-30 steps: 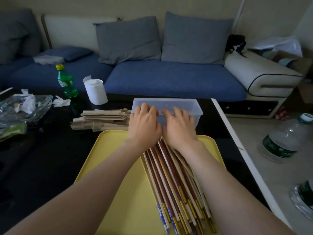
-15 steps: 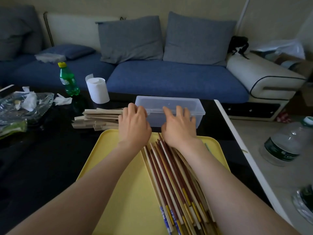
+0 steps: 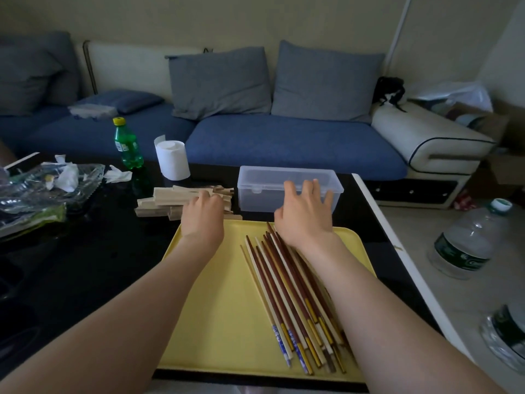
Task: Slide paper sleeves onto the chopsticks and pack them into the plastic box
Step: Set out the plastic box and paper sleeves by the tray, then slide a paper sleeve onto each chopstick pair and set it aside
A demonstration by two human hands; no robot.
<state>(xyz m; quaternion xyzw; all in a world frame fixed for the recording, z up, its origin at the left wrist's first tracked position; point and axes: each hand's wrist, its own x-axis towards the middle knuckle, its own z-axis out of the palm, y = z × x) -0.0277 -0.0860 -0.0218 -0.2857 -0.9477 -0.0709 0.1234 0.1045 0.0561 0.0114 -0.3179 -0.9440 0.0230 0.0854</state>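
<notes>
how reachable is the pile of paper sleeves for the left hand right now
Probably yes: the left hand is at the right end of the paper sleeves, fingertips over the pile, nothing between them. Whether it grips one is hidden.

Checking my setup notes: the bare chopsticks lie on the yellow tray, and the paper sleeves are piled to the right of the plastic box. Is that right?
Not quite. The head view shows the paper sleeves piled to the left of the plastic box, not its right. The bare chopsticks do lie on the yellow tray.
</notes>
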